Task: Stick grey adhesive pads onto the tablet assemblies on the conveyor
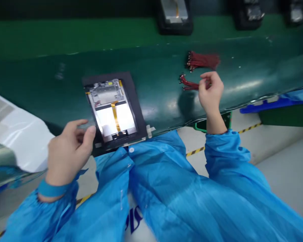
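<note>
A black tray [136, 101] lies on the green bench mat [161, 87] and holds an opened tablet back [110, 108] with a metal shield, a shiny plate and an orange flex strip. My left hand [69, 148] grips the tray's near left corner, thumb on top. Farther right, my right hand [210, 90] pinches a small bundle of red wires [189, 84] lying on the mat. A second, larger bundle of red wires [202, 60] lies just beyond it. Both arms wear blue coat sleeves.
A green conveyor strip [65, 37] runs along the back with black fixtures [175, 16] holding metal parts. White and grey sheets [17, 134] lie at the left. A blue tray [265, 104] sits below the bench's right edge. Yellow-black floor tape [247, 128] shows under the bench.
</note>
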Tool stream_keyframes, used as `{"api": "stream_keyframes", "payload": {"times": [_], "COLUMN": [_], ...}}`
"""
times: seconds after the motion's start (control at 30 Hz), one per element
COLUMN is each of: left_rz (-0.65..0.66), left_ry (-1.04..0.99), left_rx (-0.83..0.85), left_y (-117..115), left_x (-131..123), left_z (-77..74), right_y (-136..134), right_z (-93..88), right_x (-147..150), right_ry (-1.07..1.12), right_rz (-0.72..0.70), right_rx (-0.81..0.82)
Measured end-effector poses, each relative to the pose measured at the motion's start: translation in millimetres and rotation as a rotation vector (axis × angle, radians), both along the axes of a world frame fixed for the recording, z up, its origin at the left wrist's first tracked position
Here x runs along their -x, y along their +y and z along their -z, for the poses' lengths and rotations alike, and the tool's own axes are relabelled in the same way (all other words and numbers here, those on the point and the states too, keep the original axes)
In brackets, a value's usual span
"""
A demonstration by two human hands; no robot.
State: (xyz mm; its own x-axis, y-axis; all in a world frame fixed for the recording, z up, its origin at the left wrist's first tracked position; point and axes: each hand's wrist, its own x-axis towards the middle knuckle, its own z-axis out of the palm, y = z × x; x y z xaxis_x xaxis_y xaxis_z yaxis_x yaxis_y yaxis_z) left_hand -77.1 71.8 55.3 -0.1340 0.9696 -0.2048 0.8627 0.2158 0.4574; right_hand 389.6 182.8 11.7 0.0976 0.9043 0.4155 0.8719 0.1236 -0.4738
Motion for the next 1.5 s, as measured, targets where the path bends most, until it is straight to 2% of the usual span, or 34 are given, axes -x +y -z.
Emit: {"api": "stream_keyframes", "payload": {"times": [0.1,0.2,0.3,0.43,0.6,0.77,1.0,1.13,1.27,1.43,1.5], "left_rz": [0.039,0.116,0.188,0.168,0.068,0.108,0.116,0.151,0.160,0.182,0.225], "left_ry": [-0.115,-0.240,-0.267,-0.267,-0.353,-0.367,-0.403,-0.433,-0.449,-0.471,-0.501], "left_rx": [-0.211,-0.356,-0.418,-0.412,-0.351,-0.379,-0.362,-0.396,-0.391,-0.391,-0.383], "left_y": [-4,-5,-2,-1,-4,-3,-4,-2,3,13,16], "left_x": [-24,-51,-63,-58,-53,-57,-60,-67,-76,-90,-94], "left_z": [-11.9,-19.5,-19.3,-12.9,-7.9,-8.0,-1.8,0.6,3.1,6.2,7.0], "right_y": [11,23,37,52,49,39,33,26,12,-15,-24], "right_z": [7.2,12.9,14.1,11.8,9.1,5.6,-14.7,-20.8,-18.7,-15.6,-16.7], "right_x": [-21,-4,13,10,0,9,24,46,80,129,146], "right_ry": [-0.195,-0.301,-0.357,-0.377,-0.290,-0.306,-0.300,-0.188,-0.064,0.165,0.205], "right_rz": [-0.039,-0.099,-0.136,-0.211,-0.267,-0.253,-0.318,-0.427,-0.561,-0.931,-1.025], "right_rx": [0.115,0.175,0.216,0.269,0.265,0.276,0.216,0.254,0.282,0.321,0.301]}}
